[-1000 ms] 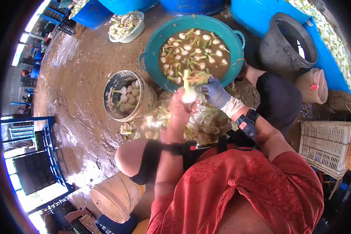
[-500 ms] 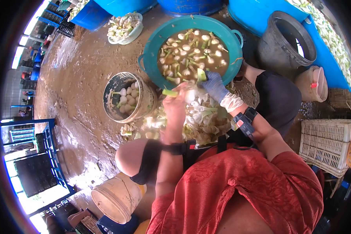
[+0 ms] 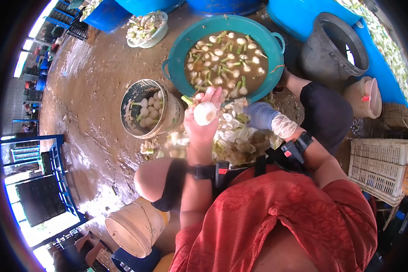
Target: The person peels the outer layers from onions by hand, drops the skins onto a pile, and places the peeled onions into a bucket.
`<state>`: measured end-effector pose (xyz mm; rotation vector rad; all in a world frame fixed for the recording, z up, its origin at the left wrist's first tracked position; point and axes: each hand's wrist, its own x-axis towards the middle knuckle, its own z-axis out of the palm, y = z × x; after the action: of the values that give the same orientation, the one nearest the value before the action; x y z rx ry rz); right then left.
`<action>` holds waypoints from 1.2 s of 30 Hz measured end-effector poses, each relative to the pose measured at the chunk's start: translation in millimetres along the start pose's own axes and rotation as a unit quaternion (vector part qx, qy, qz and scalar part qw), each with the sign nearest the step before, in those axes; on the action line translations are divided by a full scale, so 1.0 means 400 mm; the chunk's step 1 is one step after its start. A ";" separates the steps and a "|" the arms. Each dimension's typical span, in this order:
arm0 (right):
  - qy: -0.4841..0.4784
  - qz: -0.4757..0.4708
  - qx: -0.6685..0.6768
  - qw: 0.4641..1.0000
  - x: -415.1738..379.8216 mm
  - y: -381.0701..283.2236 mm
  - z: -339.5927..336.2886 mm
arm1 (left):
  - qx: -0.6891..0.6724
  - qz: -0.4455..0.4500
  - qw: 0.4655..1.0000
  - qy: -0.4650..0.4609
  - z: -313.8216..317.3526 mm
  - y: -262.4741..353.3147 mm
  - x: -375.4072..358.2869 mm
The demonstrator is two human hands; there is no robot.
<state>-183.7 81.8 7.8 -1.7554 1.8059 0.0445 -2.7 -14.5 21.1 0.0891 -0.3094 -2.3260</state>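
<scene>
A peeled white garlic bulb (image 3: 205, 113) rests in my bare left hand (image 3: 199, 129), held against the palm with its green stem poking out to the left. My right hand (image 3: 259, 116), in a blue-grey glove, is blurred over the heap of peelings (image 3: 233, 140); its fingers cannot be made out. A green tub (image 3: 177, 47) of brown water lies just beyond both hands, with many stemmed garlic bulbs (image 3: 230, 56) floating in it. To the left stands a dirty bucket (image 3: 170, 111) with several cleaned bulbs (image 3: 150, 109) inside.
A pale basin (image 3: 161, 34) of peelings sits at the back left. Blue tubs (image 3: 226, 7) line the back, with a black bucket (image 3: 310, 56) at the right. A white crate (image 3: 376, 163) is beside me at right, a cream bucket (image 3: 133, 229) at lower left. The floor is wet.
My right hand has moved away from my left, to the right and down over the peelings. The left hand has turned palm up, bringing the bulb into full view.
</scene>
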 end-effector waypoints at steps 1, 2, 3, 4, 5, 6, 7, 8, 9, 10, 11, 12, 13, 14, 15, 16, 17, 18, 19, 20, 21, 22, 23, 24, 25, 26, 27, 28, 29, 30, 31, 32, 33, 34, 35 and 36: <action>0.103 -0.010 0.034 0.994 -0.007 -0.004 -0.008 | 0.000 0.000 1.000 0.001 -0.002 -0.003 -0.002; 0.248 -0.060 0.149 0.955 -0.009 -0.005 0.000 | -0.012 -0.003 1.000 -0.008 -0.004 -0.006 -0.001; 0.248 -0.060 0.148 0.956 -0.009 -0.006 -0.004 | -0.025 -0.006 1.000 -0.016 -0.005 -0.009 -0.001; 0.243 -0.087 0.292 0.921 -0.015 -0.024 -0.030 | -0.025 -0.006 1.000 -0.017 -0.003 -0.012 0.000; 0.233 -0.112 0.430 0.865 -0.018 -0.033 -0.048 | -0.018 0.001 1.000 -0.011 -0.001 -0.014 0.001; 0.244 -0.092 0.322 0.910 -0.013 -0.028 -0.056 | -0.011 0.008 1.000 -0.004 0.002 -0.015 0.001; 0.244 -0.092 0.322 0.910 -0.016 -0.039 -0.066 | -0.010 0.009 1.000 -0.005 0.000 -0.016 -0.001; 0.228 -0.099 0.340 0.907 -0.018 -0.054 -0.081 | -0.008 0.016 1.000 0.022 0.000 -0.018 -0.001; 0.211 -0.105 0.357 0.904 -0.016 -0.071 -0.091 | -0.007 0.024 0.998 0.049 -0.001 -0.022 -0.001; 0.227 -0.160 0.431 0.859 -0.008 -0.098 -0.084 | -0.009 0.024 0.999 0.048 -0.009 -0.027 -0.002; 0.240 -0.212 0.500 0.805 0.000 -0.127 -0.069 | 0.061 0.034 0.995 0.067 -0.016 -0.033 -0.004; 0.296 -0.222 0.429 0.824 0.009 -0.143 -0.053 | 0.132 0.043 0.987 0.086 -0.022 -0.038 -0.004; 0.297 -0.222 0.429 0.824 0.007 -0.138 -0.055 | 0.132 0.042 0.987 0.085 -0.018 -0.041 -0.004; 0.253 -0.201 0.424 0.846 0.004 -0.132 -0.058 | 0.093 0.035 0.994 0.052 -0.014 -0.042 -0.006; 0.207 -0.179 0.417 0.866 0.003 -0.130 -0.061 | 0.055 0.029 0.998 0.018 -0.011 -0.041 -0.007; 0.238 -0.194 0.425 0.852 0.004 -0.131 -0.058 | 0.035 0.015 0.999 0.003 -0.010 -0.036 -0.007; 0.238 -0.194 0.425 0.852 0.001 -0.127 -0.058 | 0.035 0.015 0.999 0.004 -0.009 -0.035 -0.008; 0.251 -0.196 0.402 0.858 -0.003 -0.120 -0.061 | 0.021 0.011 1.000 0.005 -0.008 -0.034 -0.007; 0.264 -0.198 0.378 0.865 -0.006 -0.116 -0.063 | 0.006 0.006 1.000 0.005 -0.012 -0.034 -0.004; 0.266 -0.196 0.378 0.865 -0.012 -0.117 -0.055 | 0.006 0.004 1.000 0.005 -0.017 -0.029 -0.001; 0.225 -0.239 0.358 0.874 -0.019 -0.122 -0.042 | -0.002 0.020 1.000 0.015 -0.022 -0.020 0.004; 0.182 -0.282 0.336 0.880 -0.023 -0.125 -0.033 | -0.009 0.037 0.999 0.026 -0.017 -0.015 0.009; 0.183 -0.282 0.336 0.880 -0.027 -0.124 -0.030 | -0.009 0.038 0.999 0.026 -0.013 -0.016 0.012; 0.085 -0.307 0.261 0.911 -0.032 -0.118 -0.026 | -0.023 0.049 0.997 0.051 -0.010 -0.016 0.014; -0.015 -0.327 0.181 0.927 -0.038 -0.110 -0.021 | -0.037 0.059 0.995 0.077 -0.005 -0.015 0.015; 0.002 -0.305 0.147 0.941 -0.024 -0.085 -0.008 | -0.046 0.059 0.995 0.060 -0.007 -0.014 0.015; 0.002 -0.304 0.147 0.941 -0.014 -0.075 0.002 | -0.047 0.058 0.995 0.060 -0.005 -0.016 0.015; 0.118 -0.245 0.246 0.930 -0.009 -0.074 -0.002 | -0.052 0.062 0.994 0.077 -0.003 -0.019 0.017; 0.231 -0.178 0.339 0.894 -0.009 -0.069 -0.007 | -0.057 0.065 0.992 0.095 -0.001 -0.024 0.017; 0.273 -0.192 0.332 0.882 -0.002 -0.065 -0.014 | -0.058 0.063 0.992 0.095 -0.020 -0.028 0.014; 0.275 -0.189 0.332 0.882 0.003 -0.083 -0.013 | -0.078 0.032 0.996 0.025 -0.059 -0.029 0.011; 0.298 -0.191 0.306 0.884 0.003 -0.107 -0.012 | -0.099 -0.003 0.994 -0.049 -0.052 -0.034 0.018; 0.327 -0.187 0.270 0.886 -0.004 -0.118 -0.020 | -0.041 0.006 0.994 0.106 -0.037 -0.048 0.012; 0.283 -0.212 0.218 0.910 -0.010 -0.114 -0.007 | -0.008 -0.024 0.991 0.133 -0.004 -0.045 0.004; 0.247 -0.290 0.289 0.878 0.014 -0.102 0.035 | -0.119 -0.084 0.986 -0.077 -0.043 -0.032 0.001; 0.172 -0.310 0.305 0.884 -0.007 -0.107 0.028 | -0.145 -0.075 0.982 -0.093 -0.074 -0.040 0.014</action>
<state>-140.5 84.1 16.4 -1.8235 1.1732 -1.0368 -13.1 -13.7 -11.2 -0.2578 -0.0547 -2.5090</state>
